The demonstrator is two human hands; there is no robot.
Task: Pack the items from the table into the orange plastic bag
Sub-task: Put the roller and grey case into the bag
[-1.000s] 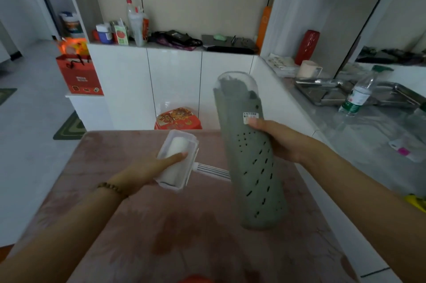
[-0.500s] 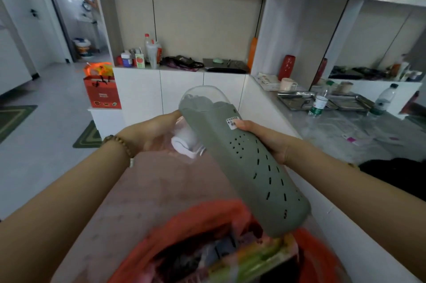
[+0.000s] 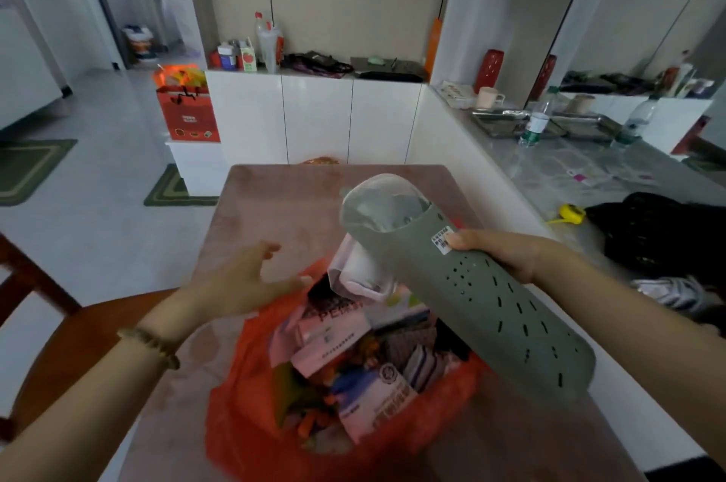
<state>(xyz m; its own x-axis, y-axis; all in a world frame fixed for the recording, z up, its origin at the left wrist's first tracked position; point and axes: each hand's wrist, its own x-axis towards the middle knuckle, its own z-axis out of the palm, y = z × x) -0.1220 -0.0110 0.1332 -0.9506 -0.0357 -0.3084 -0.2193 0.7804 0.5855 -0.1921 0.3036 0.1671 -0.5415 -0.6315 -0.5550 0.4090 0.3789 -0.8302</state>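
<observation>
The orange plastic bag [image 3: 243,415] stands open on the pinkish table [image 3: 283,198], stuffed with several packets and cloths. A white lint roller in its clear case [image 3: 359,277] lies at the bag's far rim. My left hand [image 3: 243,281] hovers beside the bag's left rim, fingers spread, holding nothing. My right hand [image 3: 503,253] grips a long grey-green perforated holder with a clear domed cap [image 3: 467,293], tilted over the bag's right side, its closed end pointing toward me.
A brown wooden chair [image 3: 59,336] sits at the table's left. White cabinets [image 3: 314,116] stand behind the table. To the right, a counter [image 3: 569,167] carries bottles, metal trays, a yellow tape measure [image 3: 571,213] and black fabric [image 3: 668,234]. A person stands in the far doorway.
My left hand carried the lint roller to the bag, let it go at the far rim and drew back open. My right hand lowered the grey-green holder over the bag.
</observation>
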